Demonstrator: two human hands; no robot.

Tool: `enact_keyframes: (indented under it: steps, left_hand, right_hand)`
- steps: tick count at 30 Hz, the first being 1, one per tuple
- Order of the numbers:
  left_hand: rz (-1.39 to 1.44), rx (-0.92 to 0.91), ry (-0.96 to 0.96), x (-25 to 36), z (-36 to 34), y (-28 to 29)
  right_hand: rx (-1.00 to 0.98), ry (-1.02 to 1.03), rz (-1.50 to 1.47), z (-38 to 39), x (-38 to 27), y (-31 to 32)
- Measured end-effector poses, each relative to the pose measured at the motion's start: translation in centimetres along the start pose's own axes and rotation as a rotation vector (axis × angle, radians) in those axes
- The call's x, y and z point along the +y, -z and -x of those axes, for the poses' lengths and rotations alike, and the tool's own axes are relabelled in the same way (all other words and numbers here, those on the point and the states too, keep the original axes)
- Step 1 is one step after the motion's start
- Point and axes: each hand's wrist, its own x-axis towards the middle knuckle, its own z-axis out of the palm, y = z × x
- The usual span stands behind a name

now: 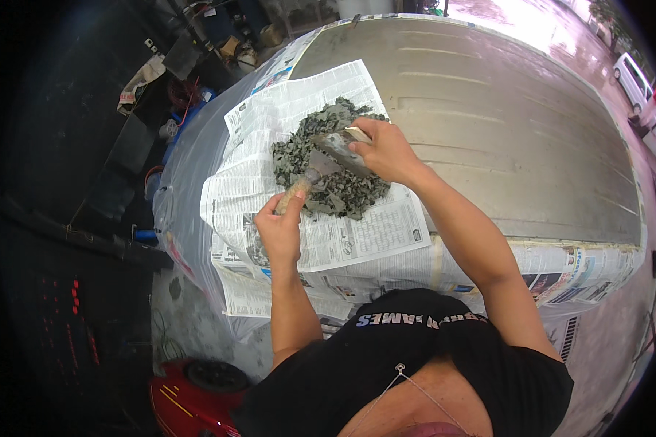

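My left hand [284,226] grips the rough tan handle of a scraper [322,164], whose flat, stained grey blade reaches into a pile of grey-green flakes and chips [353,197]. My right hand [379,149] holds a second flat scraper [335,146] with a pale top edge and a grime-covered blade, angled down toward the pile, close above the first blade; whether the two blades touch is unclear. The pile lies on spread newspaper [248,153] atop a large grey vehicle roof [503,109], which is bordered with taped newspaper and plastic sheeting.
A dark wall [87,146] and blue tanks with hoses [175,138] stand at the left. A red car [182,400] shows at lower left. Clear plastic sheeting [186,211] hangs over the vehicle's left side. A white van [630,80] is outside at upper right.
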Motion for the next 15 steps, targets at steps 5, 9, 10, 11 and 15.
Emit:
enact_keyframes:
  steps: [5,9,10,11,15]
  left_hand:
    - [-0.174,0.048,-0.079,-2.7,-0.6,-0.2]
    - [-0.095,0.113,-0.291,-3.2,-0.3,0.0]
    - [-0.070,0.097,-0.238,-3.0,-0.1,0.4]
    - [-0.040,0.072,-0.188,-2.4,0.0,0.5]
    - [0.049,0.052,-0.045,-1.6,0.8,1.2]
  right_hand:
    - [0.090,0.036,-0.150,-0.4,-2.2,0.3]
    - [0.263,0.057,-0.252,-0.7,-2.6,3.0]
    - [0.320,0.095,-0.304,-0.7,-2.3,3.5]
    - [0.384,0.133,-0.351,-0.8,-2.1,3.9]
    - [0.140,-0.035,-0.351,1.1,-1.7,2.1]
